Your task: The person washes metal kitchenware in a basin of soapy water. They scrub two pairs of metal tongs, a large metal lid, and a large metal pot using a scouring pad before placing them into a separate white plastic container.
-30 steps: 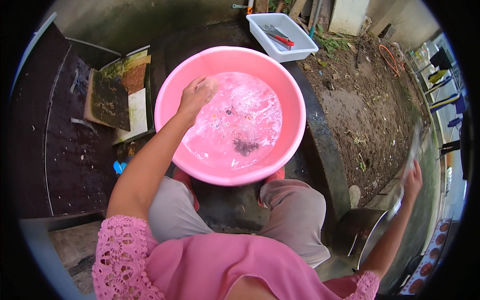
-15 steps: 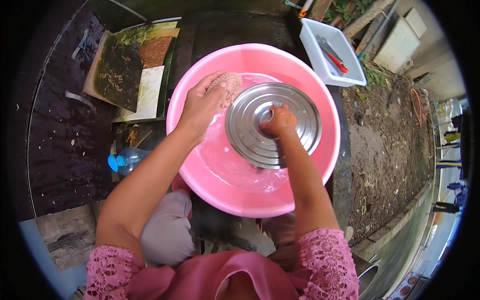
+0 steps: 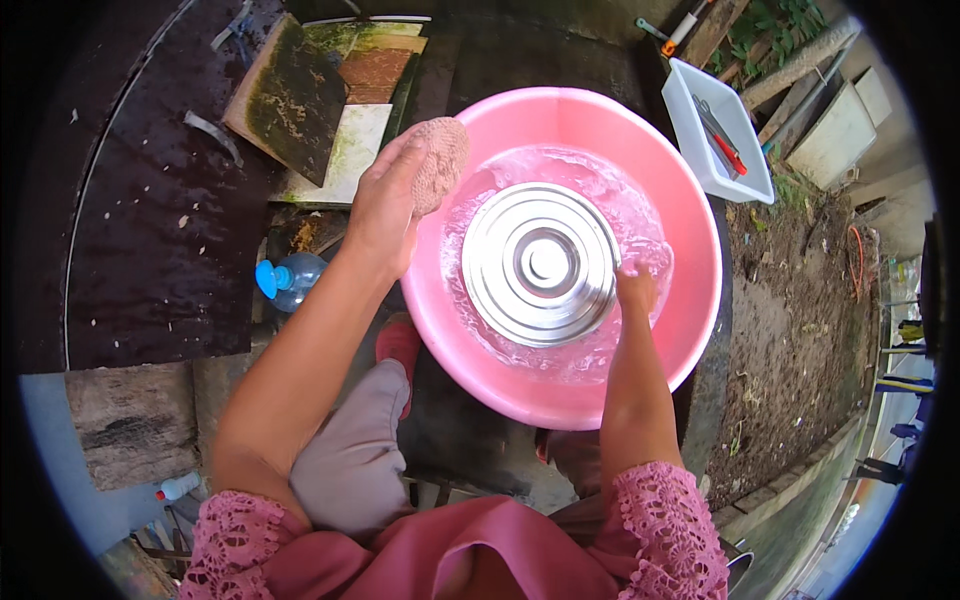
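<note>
A large pink basin point(image 3: 560, 108) of rippling water stands in front of me. In it, a round steel pot lid point(image 3: 500, 297) lies face up, its knob bare. My right hand point(image 3: 637, 288) is closed on the lid's right rim, with its fingertips partly lost in the splashing water. My left hand point(image 3: 385, 205) grips a pinkish-beige knitted scrubbing pad point(image 3: 440, 165), raised over the basin's left rim and apart from the lid.
A white plastic tub point(image 3: 716, 185) with red-handled tools sits at the far right. Left of the basin are a clear bottle with a blue top point(image 3: 297, 282) and mossy boards point(image 3: 290, 105). Bare soil point(image 3: 780, 370) lies to the right.
My right hand has let go of the lid's knob and moved to its right rim. The water is more stirred up. My left hand still holds the pad. The view has shifted.
</note>
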The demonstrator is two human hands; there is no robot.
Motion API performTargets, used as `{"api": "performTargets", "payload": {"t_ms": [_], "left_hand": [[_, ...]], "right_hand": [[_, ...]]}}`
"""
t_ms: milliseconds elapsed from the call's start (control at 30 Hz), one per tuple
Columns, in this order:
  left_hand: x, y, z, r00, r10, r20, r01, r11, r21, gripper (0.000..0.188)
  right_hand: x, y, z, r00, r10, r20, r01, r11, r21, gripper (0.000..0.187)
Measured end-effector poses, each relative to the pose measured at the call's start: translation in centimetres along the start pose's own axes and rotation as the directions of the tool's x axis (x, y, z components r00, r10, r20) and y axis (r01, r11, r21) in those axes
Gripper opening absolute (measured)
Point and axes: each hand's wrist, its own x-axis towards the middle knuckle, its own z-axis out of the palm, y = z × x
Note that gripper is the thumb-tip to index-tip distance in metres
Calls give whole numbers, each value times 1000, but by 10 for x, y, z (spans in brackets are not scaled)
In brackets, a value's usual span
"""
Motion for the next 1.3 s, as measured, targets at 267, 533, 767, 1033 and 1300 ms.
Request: {"api": "performTargets", "payload": {"t_ms": [267, 533, 767, 1033, 1300], "left_hand": [[-47, 67, -93, 921, 303, -245, -327, 943, -65, 31], [-167, -8, -241, 729, 110, -676, -169, 985, -22, 38], [-132, -41, -255, 879, -263, -398, -31, 801, -598, 32], [-120, -45, -258, 901, -281, -331, -60, 675, -735, 36], [-131, -45, -268, 937, -234, -260, -39, 669, -742, 37]], "right_hand": [[-19, -74, 8, 783, -544, -302, 596, 795, 114, 25], [-256, -283, 81, 169, -985, 26, 690, 137, 711, 30], [-327, -320, 154, 73, -895, 439, 446, 423, 789, 30], [-327, -316, 167, 80, -928, 364, 576, 341, 743, 24], [-331, -317, 138, 142, -876, 460, 696, 419, 583, 28]]}}
